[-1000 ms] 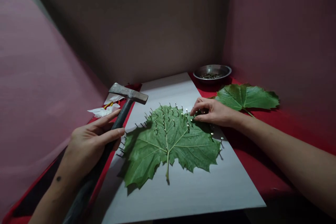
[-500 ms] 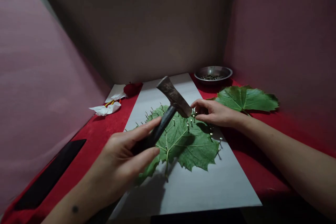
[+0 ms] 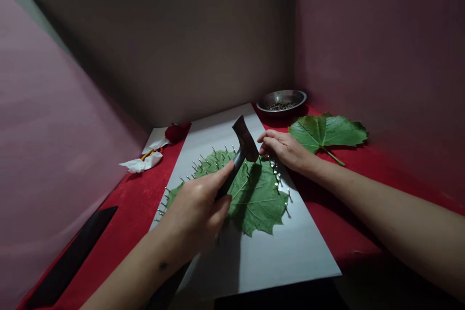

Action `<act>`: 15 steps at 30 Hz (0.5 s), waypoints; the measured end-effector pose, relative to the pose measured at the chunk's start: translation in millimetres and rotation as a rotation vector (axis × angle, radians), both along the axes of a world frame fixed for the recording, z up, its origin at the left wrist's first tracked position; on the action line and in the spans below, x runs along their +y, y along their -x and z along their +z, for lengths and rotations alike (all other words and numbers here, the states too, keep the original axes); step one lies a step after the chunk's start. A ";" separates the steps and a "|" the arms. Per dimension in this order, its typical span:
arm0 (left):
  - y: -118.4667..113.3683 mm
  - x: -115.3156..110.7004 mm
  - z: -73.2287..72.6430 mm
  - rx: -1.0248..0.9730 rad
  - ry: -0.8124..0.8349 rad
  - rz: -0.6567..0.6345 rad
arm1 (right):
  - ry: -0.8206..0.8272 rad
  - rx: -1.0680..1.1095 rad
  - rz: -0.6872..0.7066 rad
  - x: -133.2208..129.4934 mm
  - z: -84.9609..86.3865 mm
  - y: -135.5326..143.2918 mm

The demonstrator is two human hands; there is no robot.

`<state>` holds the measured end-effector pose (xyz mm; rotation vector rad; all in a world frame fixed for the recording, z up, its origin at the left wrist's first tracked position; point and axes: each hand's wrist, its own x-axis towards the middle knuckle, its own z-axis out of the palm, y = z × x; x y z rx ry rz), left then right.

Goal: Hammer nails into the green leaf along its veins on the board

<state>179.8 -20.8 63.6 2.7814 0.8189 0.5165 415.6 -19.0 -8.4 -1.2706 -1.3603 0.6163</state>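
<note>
My left hand [image 3: 203,198] is closed round the dark handle of a hammer [image 3: 245,140]. The hammer's head hangs over the upper edge of a green lobed leaf [image 3: 250,208]. That leaf lies on a white board [image 3: 283,256], with several upright nails [image 3: 276,174] along its edges and across its surface. Close to the hammer head, at the leaf's upper right edge, is my right hand [image 3: 285,147]. Its fingers are curled with the tips close together; what they pinch, if anything, is too small to make out. My left hand and forearm hide the leaf's lower left.
A metal bowl [image 3: 281,102] of nails stands at the back right. Beside the board, a second leaf [image 3: 327,131] lies on red cloth [image 3: 348,223]. On the left are crumpled white paper [image 3: 140,163], a dark red round object [image 3: 174,133] and a black strip [image 3: 72,256].
The hammer has come down, its head now lower beside my right fingertips. My left hand has moved right and forward. The whole view has shifted slightly.
</note>
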 end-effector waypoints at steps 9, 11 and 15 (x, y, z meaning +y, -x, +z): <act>24.8 0.4 25.0 -0.334 0.256 0.412 | -0.043 -0.075 -0.029 -5.4 1.7 -2.8; 38.0 14.2 26.7 -0.414 0.253 0.520 | -0.055 -0.104 -0.083 -8.8 4.3 -1.7; 74.4 60.0 18.3 -0.594 0.338 0.651 | -0.060 -0.150 -0.255 -10.8 11.1 -0.6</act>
